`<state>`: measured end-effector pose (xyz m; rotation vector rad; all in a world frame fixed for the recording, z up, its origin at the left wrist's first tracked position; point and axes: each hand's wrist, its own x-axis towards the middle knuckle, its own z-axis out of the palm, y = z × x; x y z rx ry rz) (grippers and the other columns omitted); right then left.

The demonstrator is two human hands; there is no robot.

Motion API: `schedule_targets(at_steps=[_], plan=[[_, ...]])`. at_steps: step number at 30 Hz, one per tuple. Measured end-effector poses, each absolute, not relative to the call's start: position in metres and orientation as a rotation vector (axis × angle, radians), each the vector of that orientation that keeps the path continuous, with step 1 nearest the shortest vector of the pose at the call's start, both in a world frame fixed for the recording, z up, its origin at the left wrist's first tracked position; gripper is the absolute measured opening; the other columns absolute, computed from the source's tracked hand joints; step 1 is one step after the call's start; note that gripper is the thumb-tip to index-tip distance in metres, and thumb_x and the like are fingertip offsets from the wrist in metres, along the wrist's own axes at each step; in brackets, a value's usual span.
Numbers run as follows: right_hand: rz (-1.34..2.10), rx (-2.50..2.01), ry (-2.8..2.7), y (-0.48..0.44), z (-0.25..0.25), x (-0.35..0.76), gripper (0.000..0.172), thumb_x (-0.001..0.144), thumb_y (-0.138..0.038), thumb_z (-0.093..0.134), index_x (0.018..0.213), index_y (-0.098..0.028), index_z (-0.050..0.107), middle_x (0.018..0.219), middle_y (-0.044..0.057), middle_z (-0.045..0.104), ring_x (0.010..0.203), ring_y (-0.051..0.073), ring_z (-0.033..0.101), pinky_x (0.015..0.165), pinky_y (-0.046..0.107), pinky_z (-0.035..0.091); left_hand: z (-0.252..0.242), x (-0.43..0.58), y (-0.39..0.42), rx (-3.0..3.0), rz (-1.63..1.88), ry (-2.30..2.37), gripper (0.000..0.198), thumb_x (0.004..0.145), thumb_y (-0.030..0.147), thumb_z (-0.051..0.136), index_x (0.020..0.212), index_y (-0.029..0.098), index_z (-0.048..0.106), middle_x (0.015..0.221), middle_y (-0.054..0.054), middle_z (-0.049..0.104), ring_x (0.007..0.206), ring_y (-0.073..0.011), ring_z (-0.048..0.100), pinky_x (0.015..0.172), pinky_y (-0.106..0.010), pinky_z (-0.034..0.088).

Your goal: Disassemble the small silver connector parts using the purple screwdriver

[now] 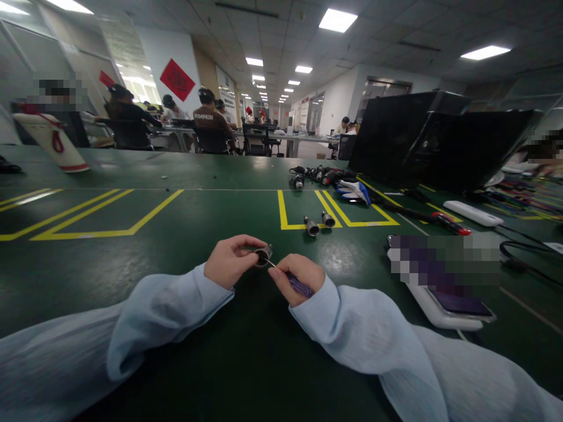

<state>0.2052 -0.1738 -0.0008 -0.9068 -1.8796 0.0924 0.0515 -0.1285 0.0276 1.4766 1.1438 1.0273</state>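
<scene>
My left hand [235, 261] is closed round a small round metal fitting [263, 256], its hollow side turned toward me. In my right hand [303, 278] sits a screwdriver with a see-through purple handle [301, 286]. The screwdriver's thin shaft [271, 264] points into the hollow of the fitting; whether its tip touches a screw is too small to tell. Beyond my hands, a similar cup-shaped metal fitting [312, 227] lies on the green table [211, 223], with another metal fitting [328, 220] beside it.
Dark fittings and cables [323, 174] lie farther back, near a blue-and-white glove [354, 191]. A phone [457, 293] rests on a white object at right. Black boxes [404, 129] stand behind a red-and-black tool [451, 223]. A white cup [57, 140] leans at left. Several people sit beyond.
</scene>
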Motion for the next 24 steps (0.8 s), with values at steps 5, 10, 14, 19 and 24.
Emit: schedule_targets(at_steps=[5,10,14,19,24], plan=[[-0.049,-0.847,-1.973,-0.175,0.0,0.205,0.021,0.081,-0.025,0.045,0.063,-0.016,0.054,0.058,0.002,0.057,0.054,0.011,0.05,0.055,0.022,0.04,0.029,0.054,-0.13,1.503,1.062,1.173,0.02,0.049,0.015,0.062,0.069,0.01,0.064,0.066,-0.005,0.069,0.061,-0.0185,0.064,0.063,-0.031,0.054],[-0.143,-0.817,-2.038,-0.177,0.003,0.203,0.022,0.08,-0.022,0.044,0.063,-0.014,0.055,0.058,0.005,0.06,0.054,0.013,0.052,0.054,0.024,0.041,0.029,0.055,-0.13,1.469,1.112,1.159,0.017,0.047,0.015,0.061,0.064,0.01,0.064,0.069,-0.006,0.069,0.058,-0.0172,0.064,0.059,-0.03,0.054],[-0.169,-0.849,-2.017,-0.177,0.003,0.202,0.023,0.08,-0.021,0.044,0.062,-0.014,0.055,0.057,0.005,0.059,0.053,0.014,0.051,0.053,0.024,0.041,0.028,0.055,-0.132,1.464,1.098,1.141,0.018,0.047,0.016,0.063,0.064,0.01,0.064,0.072,-0.006,0.07,0.064,-0.0178,0.065,0.062,-0.029,0.055],[-0.068,-0.844,-2.027,-0.18,0.003,0.204,0.02,0.081,-0.025,0.045,0.065,-0.016,0.054,0.059,0.003,0.058,0.056,0.012,0.051,0.056,0.023,0.041,0.016,0.048,-0.103,1.614,1.241,1.213,0.017,0.054,0.017,0.061,0.069,0.01,0.063,0.082,-0.008,0.069,0.07,-0.0182,0.065,0.065,-0.029,0.055],[0.018,-0.816,-2.135,-0.183,0.005,0.206,0.019,0.08,-0.027,0.047,0.066,-0.016,0.054,0.06,0.002,0.058,0.056,0.011,0.052,0.057,0.021,0.042,0.015,-0.001,-0.036,1.735,1.474,1.728,0.025,0.065,0.013,0.051,0.087,0.006,0.059,0.079,-0.008,0.067,0.074,-0.0193,0.064,0.068,-0.03,0.051]])
